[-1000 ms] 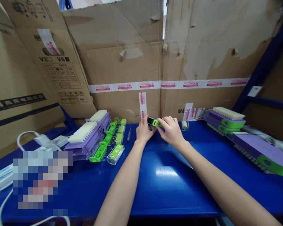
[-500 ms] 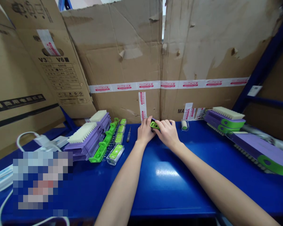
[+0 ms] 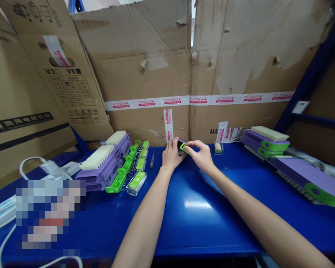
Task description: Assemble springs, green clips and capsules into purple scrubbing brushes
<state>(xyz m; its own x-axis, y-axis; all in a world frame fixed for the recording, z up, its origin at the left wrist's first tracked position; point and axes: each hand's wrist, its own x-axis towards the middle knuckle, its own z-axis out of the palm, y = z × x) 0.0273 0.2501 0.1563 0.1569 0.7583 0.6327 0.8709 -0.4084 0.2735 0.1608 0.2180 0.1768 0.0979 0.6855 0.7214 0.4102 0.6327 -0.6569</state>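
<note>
Near the back of the blue table, my left hand is wrapped round a small purple brush; its dark end and some bristles show, and the rest is hidden by my fingers. My right hand pinches a green plastic end piece between thumb and fingertips, right at the brush's dark end. Whether the piece touches the brush I cannot tell. Left of my hands lie a screwdriver, a row of green plastic parts and clear cases with green inserts.
Purple brushes with cream bristles are stacked at left, beside a white power strip. Purple-and-green brushes lie at right. A small clear case with a cream roll stands at the back. Cardboard walls the rear.
My right hand has shifted slightly right, and the green end piece has tilted and moved right with it. More of the brush's dark end and bristles shows. My left hand has stayed in place.
</note>
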